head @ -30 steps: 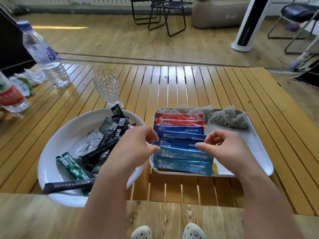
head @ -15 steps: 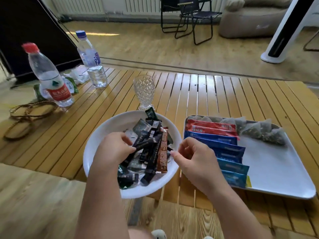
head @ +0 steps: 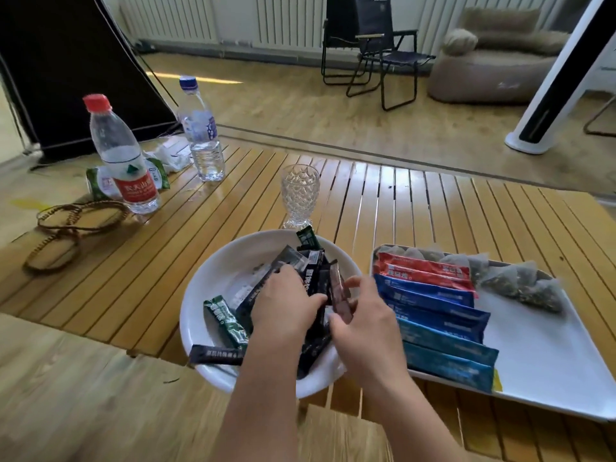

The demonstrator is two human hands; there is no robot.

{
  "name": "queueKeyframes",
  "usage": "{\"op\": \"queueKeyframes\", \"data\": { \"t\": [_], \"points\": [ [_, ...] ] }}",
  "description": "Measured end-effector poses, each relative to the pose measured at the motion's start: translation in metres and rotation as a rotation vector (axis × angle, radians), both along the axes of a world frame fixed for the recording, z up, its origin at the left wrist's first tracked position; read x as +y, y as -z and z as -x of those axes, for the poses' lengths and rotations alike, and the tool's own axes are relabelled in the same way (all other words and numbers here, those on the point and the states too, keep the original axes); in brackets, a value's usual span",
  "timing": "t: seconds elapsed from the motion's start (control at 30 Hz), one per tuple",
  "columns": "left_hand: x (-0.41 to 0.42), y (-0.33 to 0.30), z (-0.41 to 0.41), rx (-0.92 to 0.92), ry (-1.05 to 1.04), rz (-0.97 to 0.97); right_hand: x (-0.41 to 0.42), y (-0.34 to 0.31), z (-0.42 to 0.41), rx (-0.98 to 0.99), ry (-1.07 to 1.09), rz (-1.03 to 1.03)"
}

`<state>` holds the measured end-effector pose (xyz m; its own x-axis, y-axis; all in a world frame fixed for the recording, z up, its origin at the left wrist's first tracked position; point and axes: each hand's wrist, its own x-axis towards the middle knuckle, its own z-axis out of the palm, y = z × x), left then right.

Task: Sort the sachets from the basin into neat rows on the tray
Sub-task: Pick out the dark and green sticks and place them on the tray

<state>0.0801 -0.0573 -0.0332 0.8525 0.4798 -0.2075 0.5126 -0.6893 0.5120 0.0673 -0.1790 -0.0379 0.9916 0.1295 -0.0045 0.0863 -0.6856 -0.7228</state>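
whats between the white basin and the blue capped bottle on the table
In the head view a clear patterned glass stands between the basin and the blue-capped bottle, just behind the basin's far rim; otherwise bare table slats.

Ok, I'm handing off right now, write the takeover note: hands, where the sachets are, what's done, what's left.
Left hand: in the basin, fingers curled on the dark sachets; the exact grip is hidden.
Right hand: at the basin's right side, pinching a brown sachet.
Tray: red sachets and blue sachets in rows at its left, tea bags along the far edge.
Left: dark and green sachets in the basin, one black sachet over its near rim.
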Motion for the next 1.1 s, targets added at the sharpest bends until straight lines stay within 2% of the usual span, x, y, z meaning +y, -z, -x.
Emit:
{"op": "queueKeyframes", "data": {
  "t": [0.13,0.27,0.33,0.4,0.47,0.53,0.6,0.67,0.7,0.8,1.0,1.1],
  "points": [
    [0.002,0.002,-0.001,0.012,-0.080,-0.004,-0.032,-0.013,-0.011,0.127,0.072,-0.327],
    [-0.007,0.002,-0.001,0.135,0.039,-0.116,-0.067,-0.027,-0.023,0.345,0.176,-0.770],
    [-0.008,0.001,-0.002,0.119,0.025,-0.109,-0.083,-0.034,-0.028,0.419,0.131,-0.975],
    [-0.004,-0.001,-0.004,0.033,-0.033,-0.068,-0.094,-0.039,-0.030,0.448,0.061,-1.094],
    [-0.002,-0.005,-0.004,-0.119,-0.084,0.026,-0.099,-0.041,-0.030,0.447,0.068,-1.110],
    [-0.006,-0.016,-0.004,-0.261,-0.097,0.211,-0.100,-0.039,-0.029,0.444,0.161,-1.093],
    [-0.016,-0.026,-0.008,-0.325,-0.109,0.498,-0.100,-0.038,-0.029,0.427,0.238,-1.031],
    [-0.028,-0.035,-0.010,-0.302,-0.178,0.852,-0.101,-0.036,-0.030,0.402,0.272,-0.987],
    [-0.033,-0.039,-0.010,-0.279,-0.185,0.967,-0.102,-0.035,-0.031,0.392,0.281,-0.983],
    [-0.042,-0.039,-0.008,-0.254,-0.091,1.030,-0.106,-0.035,-0.031,0.370,0.298,-1.006],
    [-0.051,-0.043,-0.005,-0.377,0.041,1.126,-0.114,-0.031,-0.032,0.322,0.354,-1.083],
    [-0.052,-0.041,-0.005,-0.418,0.013,1.181,-0.120,-0.030,-0.032,0.308,0.389,-1.136]
  ]
}}
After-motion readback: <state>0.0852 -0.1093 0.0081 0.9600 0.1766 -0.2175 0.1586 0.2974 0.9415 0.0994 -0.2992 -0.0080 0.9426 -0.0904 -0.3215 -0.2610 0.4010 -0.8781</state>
